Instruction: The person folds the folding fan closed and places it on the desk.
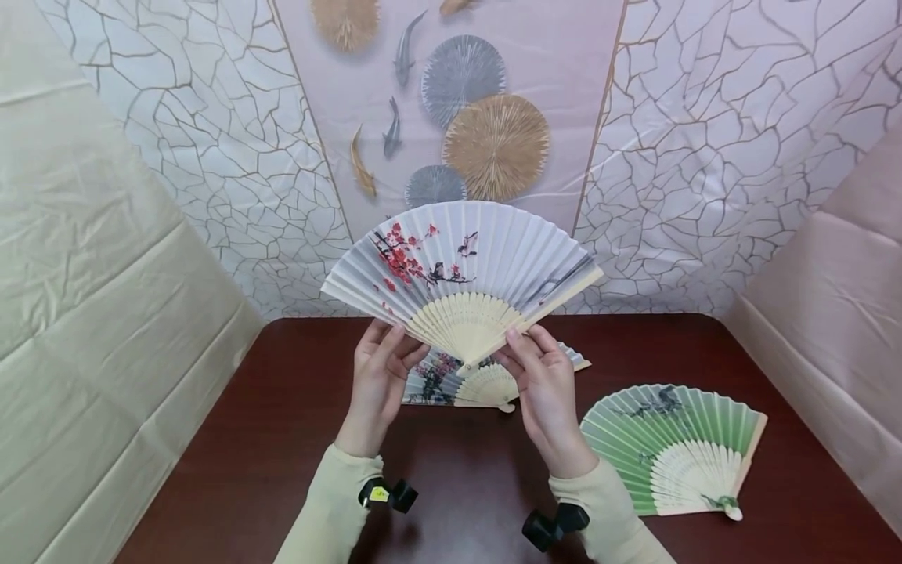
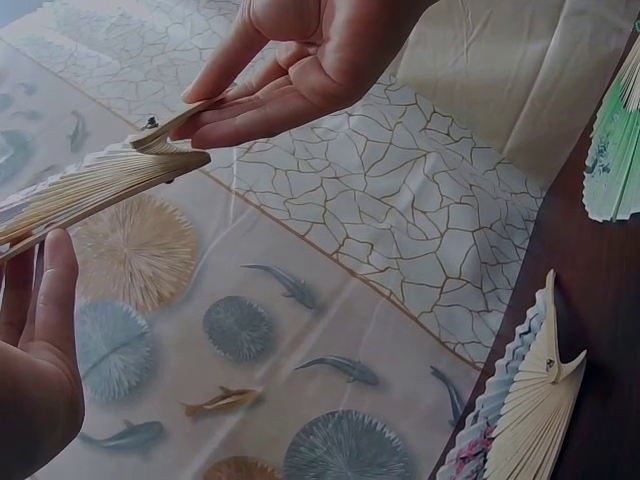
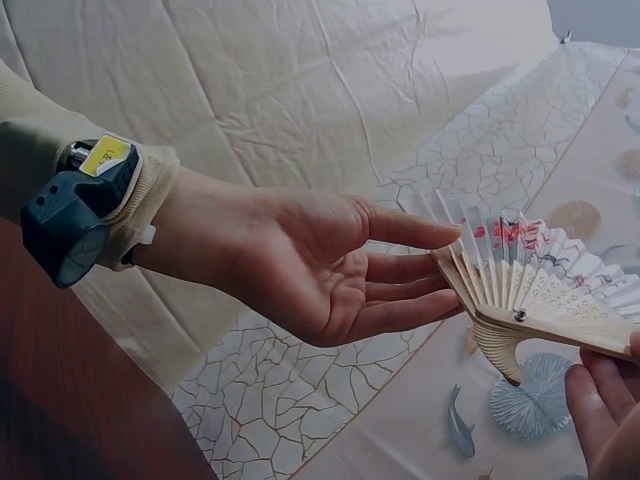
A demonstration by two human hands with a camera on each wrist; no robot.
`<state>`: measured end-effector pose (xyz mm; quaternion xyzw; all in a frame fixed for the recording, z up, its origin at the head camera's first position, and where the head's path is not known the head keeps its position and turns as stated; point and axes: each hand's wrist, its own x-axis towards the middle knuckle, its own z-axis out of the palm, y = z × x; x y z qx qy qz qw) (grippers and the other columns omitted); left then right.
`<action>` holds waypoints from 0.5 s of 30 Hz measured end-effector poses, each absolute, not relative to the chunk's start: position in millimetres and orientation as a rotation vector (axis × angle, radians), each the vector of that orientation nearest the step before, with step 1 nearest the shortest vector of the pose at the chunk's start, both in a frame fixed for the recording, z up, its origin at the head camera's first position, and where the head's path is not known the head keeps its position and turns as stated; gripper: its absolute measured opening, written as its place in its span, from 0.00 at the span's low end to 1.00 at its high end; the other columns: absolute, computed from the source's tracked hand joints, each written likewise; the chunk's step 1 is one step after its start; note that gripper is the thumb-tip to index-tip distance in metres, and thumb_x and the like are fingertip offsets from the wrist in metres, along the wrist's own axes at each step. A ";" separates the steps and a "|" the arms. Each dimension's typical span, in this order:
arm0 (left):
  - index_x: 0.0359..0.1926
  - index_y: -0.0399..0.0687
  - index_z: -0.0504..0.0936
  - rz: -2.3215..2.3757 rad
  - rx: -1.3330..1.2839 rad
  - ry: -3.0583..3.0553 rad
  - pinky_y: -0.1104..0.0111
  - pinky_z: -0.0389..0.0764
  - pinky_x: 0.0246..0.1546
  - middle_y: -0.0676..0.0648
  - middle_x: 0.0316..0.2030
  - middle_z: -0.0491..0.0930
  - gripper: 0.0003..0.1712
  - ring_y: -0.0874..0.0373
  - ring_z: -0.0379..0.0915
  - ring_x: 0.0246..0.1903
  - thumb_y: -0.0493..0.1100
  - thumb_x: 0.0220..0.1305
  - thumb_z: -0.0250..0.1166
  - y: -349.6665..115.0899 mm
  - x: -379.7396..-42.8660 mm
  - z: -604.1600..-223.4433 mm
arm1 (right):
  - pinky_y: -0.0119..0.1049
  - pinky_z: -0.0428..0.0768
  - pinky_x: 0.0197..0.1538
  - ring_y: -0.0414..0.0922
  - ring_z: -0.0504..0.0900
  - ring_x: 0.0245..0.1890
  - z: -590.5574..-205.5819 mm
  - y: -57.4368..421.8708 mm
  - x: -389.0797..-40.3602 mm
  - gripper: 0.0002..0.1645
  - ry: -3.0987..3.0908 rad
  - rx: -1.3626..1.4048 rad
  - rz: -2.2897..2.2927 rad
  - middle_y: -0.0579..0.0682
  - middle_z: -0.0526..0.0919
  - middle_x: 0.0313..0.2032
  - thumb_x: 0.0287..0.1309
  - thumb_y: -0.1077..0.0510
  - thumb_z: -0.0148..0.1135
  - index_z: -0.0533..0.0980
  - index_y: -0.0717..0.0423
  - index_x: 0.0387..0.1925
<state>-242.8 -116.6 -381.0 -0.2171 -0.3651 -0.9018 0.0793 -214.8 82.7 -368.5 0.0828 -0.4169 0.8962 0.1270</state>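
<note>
Both hands hold up a spread white folding fan [image 1: 486,243] painted with red blossoms and small birds. Its ribs [image 1: 468,321] are pale and bamboo-like, meeting at a pivot at the bottom. My left hand [image 1: 377,380] pinches the fan's left edge between thumb and fingers. On the opposite side, my right hand [image 1: 543,384] pinches the right guard stick near the ribs. The right wrist view shows the left thumb on one face of the fan and fingers behind. Behind the hands, a second fan [image 1: 486,388] with pink flowers lies spread on the table, partly hidden.
A green folding fan [image 1: 676,446] lies spread on the right of the dark red-brown table [image 1: 451,486]. Patterned cloth [image 1: 669,172] with fish and round leaf shapes hangs behind the table. Pale cloth walls [image 1: 120,313] stand at both sides.
</note>
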 end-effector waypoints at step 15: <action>0.51 0.43 0.81 -2.681 -0.549 -1.108 0.64 0.88 0.38 0.43 0.46 0.85 0.14 0.53 0.86 0.41 0.29 0.74 0.52 -115.1 -242.1 -377.6 | 0.37 0.86 0.46 0.40 0.86 0.34 -369.2 81.7 -215.6 0.12 -1.244 0.241 2.594 0.48 0.87 0.33 0.70 0.71 0.55 0.81 0.54 0.41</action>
